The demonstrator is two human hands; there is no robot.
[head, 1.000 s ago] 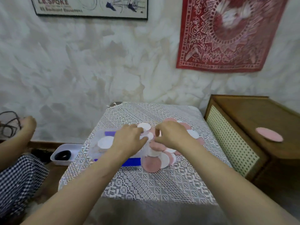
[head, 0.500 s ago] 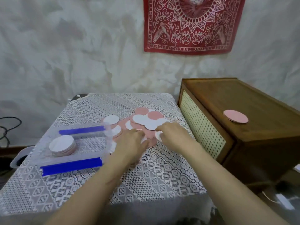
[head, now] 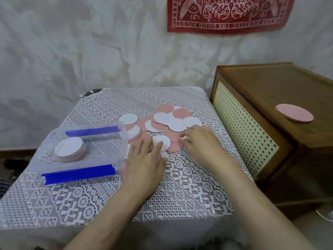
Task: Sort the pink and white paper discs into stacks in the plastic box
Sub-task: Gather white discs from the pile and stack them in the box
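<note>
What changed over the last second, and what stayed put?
The left hand moved right, off the plastic box, onto the loose discs beside it. The right hand stays among them. Nothing visibly picked up or released. The stack in the box and the pink disc on the cabinet stayed.

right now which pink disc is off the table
The pink disc lying alone on the wooden cabinet; every other loose disc lies on the lace tablecloth.

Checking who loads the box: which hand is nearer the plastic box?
Left. The left hand rests on loose discs close beside the plastic box; the right hand sits beyond it, farther from the box.
</note>
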